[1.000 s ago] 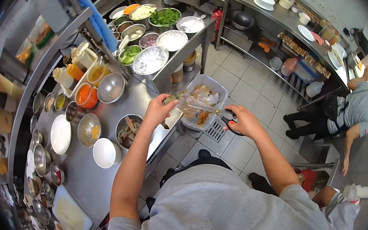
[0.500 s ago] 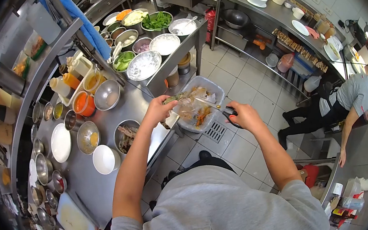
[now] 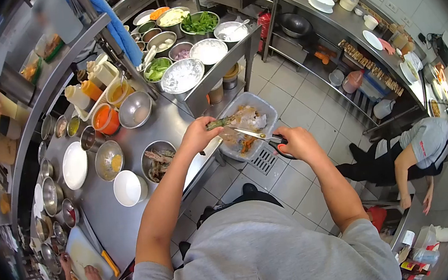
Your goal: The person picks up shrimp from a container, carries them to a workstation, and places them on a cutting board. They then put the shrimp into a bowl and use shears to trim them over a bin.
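Note:
Over a grey plastic bin, my left hand (image 3: 199, 136) pinches a greenish shrimp (image 3: 222, 122) that points to the right. My right hand (image 3: 297, 142) grips scissors (image 3: 276, 141) by their black and red handles, with the blades reaching left just below the shrimp. Orange and pale scraps lie inside the bin (image 3: 268, 108), which stands on the tiled floor. Left of my left hand, a steel bowl (image 3: 149, 158) on the counter holds more shrimp, beside a white tub (image 3: 130, 188).
The steel counter (image 3: 105, 209) carries bowls, sauce bottles (image 3: 79, 98) and a white oval plate (image 3: 75, 166). Another person's hands (image 3: 93, 275) are at a cutting board (image 3: 86, 254) with a yellow-handled knife (image 3: 109, 261). A co-worker (image 3: 424, 147) leans over at the right.
The scissors and shrimp have shifted slightly in my hands. At the right, the co-worker has turned and drawn both hands together. The other person's hands have moved onto the board, and a yellow-handled knife now shows.

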`<action>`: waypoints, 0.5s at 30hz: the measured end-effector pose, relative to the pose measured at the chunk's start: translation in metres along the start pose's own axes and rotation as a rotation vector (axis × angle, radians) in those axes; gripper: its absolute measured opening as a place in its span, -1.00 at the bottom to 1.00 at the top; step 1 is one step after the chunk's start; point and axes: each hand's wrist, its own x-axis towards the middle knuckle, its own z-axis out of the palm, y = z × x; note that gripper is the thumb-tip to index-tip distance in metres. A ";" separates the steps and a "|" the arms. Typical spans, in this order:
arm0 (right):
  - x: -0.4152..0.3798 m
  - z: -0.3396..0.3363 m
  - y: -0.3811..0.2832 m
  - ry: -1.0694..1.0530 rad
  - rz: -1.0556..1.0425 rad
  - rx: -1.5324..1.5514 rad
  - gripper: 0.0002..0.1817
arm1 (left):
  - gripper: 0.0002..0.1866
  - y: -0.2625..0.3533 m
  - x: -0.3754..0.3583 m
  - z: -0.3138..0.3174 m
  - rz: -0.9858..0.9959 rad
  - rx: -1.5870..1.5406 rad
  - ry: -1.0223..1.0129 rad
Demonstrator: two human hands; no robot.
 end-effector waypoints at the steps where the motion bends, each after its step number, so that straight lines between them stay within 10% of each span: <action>1: -0.001 0.003 0.005 0.041 -0.009 0.023 -0.38 | -0.55 -0.003 -0.001 -0.003 0.022 0.004 0.023; 15: 0.023 0.027 0.020 -0.020 -0.246 0.427 -0.12 | -0.58 0.008 -0.032 -0.024 -0.169 -0.515 -0.266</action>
